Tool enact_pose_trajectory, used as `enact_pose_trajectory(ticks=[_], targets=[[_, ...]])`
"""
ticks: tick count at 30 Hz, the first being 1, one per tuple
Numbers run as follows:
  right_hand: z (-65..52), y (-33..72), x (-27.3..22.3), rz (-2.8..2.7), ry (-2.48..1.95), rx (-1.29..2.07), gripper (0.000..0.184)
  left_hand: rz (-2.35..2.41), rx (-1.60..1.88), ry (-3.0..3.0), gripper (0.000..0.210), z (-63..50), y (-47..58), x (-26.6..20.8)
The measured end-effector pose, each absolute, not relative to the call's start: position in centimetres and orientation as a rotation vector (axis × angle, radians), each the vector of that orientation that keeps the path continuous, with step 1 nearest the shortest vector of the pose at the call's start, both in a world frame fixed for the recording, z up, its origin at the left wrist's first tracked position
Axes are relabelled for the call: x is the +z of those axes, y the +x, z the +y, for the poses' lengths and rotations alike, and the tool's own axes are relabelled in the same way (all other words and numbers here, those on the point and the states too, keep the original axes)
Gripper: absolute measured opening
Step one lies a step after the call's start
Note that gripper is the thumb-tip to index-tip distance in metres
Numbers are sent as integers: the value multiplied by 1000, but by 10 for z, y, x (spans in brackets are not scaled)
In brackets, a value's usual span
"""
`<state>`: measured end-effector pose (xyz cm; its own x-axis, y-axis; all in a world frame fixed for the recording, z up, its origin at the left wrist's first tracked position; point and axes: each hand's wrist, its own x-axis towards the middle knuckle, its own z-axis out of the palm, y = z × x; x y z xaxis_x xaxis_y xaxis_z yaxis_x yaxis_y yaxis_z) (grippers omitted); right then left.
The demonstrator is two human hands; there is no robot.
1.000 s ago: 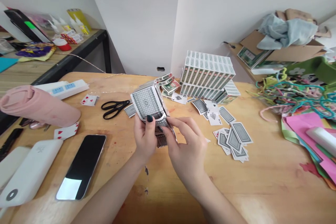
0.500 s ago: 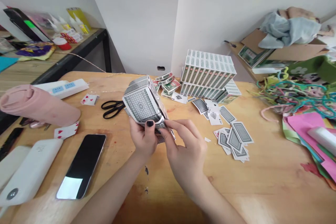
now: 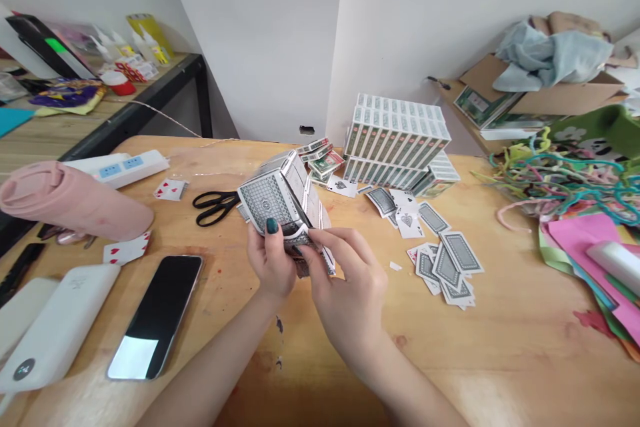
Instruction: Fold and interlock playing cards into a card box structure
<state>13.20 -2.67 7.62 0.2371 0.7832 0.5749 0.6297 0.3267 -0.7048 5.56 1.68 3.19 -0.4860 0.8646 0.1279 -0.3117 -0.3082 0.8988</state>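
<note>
A boxy structure made of playing cards (image 3: 267,200), with grey-and-white patterned backs, is held up over the table. My left hand (image 3: 274,260) grips its lower left side, the thumb with dark polish pressed on the front face. My right hand (image 3: 347,273) pinches the card edge at its lower right corner between thumb and forefinger. The structure is tilted, and its underside is mostly hidden by my fingers. Just left of it lie black-handled scissors (image 3: 215,207), partly covered by the structure.
Stacked card boxes (image 3: 397,137) stand at the back, beside loose card packs (image 3: 325,161). Scattered cards (image 3: 447,267) lie to the right. On the left are a phone (image 3: 157,317), a white power bank (image 3: 63,327), a pink rolled item (image 3: 75,203) and a power strip (image 3: 120,170). Coloured sheets (image 3: 575,247) lie far right.
The card structure has turned and tipped a little, showing more of its right side. Both hands keep their hold, the right hand shifting slightly left.
</note>
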Motion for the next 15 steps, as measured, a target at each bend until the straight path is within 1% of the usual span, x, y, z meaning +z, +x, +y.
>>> enact_pose_trajectory(ticks=[4, 9, 15], targets=[[-27, 131, 75, -1463, -1367, 155, 12, 1062, 1877, 754, 18, 17, 55, 33], [-26, 132, 76, -1437, -1380, 246, 10, 1043, 1871, 752, 19, 18, 53, 33], [-25, 133, 76, -1443, -1365, 331, 9, 1219, 1944, 760, 33, 22, 55, 33]])
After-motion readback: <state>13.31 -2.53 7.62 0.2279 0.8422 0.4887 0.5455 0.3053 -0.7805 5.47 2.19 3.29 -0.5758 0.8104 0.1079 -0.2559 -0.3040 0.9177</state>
